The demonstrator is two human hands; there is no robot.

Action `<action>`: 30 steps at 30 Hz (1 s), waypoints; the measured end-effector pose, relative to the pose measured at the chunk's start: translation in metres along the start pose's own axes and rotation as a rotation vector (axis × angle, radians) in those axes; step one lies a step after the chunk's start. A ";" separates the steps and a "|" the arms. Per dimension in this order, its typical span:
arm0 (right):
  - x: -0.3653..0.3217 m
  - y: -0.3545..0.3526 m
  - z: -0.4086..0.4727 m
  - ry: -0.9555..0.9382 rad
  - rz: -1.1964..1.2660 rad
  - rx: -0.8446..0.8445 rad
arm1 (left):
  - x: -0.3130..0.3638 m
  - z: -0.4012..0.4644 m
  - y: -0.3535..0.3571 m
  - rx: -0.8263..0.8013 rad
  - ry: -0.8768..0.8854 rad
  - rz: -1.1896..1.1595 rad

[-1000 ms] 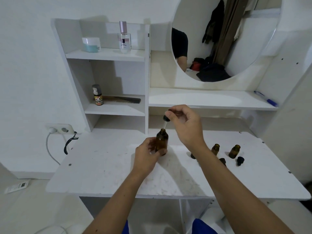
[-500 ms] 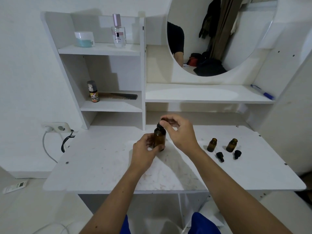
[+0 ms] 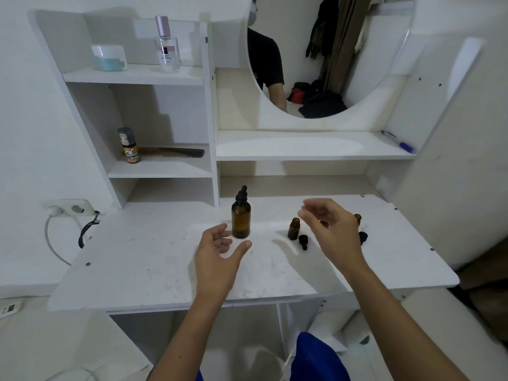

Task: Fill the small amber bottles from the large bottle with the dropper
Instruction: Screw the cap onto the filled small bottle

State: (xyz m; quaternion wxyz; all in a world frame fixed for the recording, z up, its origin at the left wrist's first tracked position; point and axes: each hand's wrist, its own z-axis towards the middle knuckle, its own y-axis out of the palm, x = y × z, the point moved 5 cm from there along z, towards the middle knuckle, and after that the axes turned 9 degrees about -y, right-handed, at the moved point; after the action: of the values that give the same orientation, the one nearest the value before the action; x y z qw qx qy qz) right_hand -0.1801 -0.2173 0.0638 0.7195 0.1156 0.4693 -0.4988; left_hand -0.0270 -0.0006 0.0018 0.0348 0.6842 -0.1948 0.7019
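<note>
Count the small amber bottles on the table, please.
2. One small amber bottle stands open, right of the large bottle. The second shows only its neck behind the right hand; the hand may hide more.

Large bottle (image 3: 241, 219) upright on tabletop (image 3: 154, 265), dropper (image 3: 242, 194) seated; left hand (image 3: 218, 253) and right hand (image 3: 330, 229) empty, fingers relaxed.

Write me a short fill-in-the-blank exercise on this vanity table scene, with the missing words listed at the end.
1. The large amber bottle stands upright with its black ____ on top.
2. The left hand holds ____.
3. The blue pen lies on the shelf under the ____.
4. The perfume bottle stands on the ____ shelf.

Missing words: dropper; nothing; mirror; top
</note>
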 end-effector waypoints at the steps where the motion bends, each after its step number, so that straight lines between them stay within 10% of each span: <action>1: 0.008 -0.006 -0.008 0.030 -0.026 0.002 | 0.000 -0.006 0.004 -0.008 0.004 -0.015; 12: 0.049 0.001 -0.046 0.205 -0.233 -0.064 | 0.023 0.001 0.090 -0.366 0.119 0.046; 30: 0.047 -0.003 -0.046 0.119 -0.317 -0.039 | 0.022 0.022 0.121 -0.433 0.191 0.124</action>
State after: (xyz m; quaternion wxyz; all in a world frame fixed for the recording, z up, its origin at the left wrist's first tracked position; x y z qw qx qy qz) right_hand -0.2054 -0.2189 0.0030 0.6048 0.0556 0.5330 -0.5891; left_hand -0.0461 -0.1240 -0.0044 0.1556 0.5781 -0.3784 0.7060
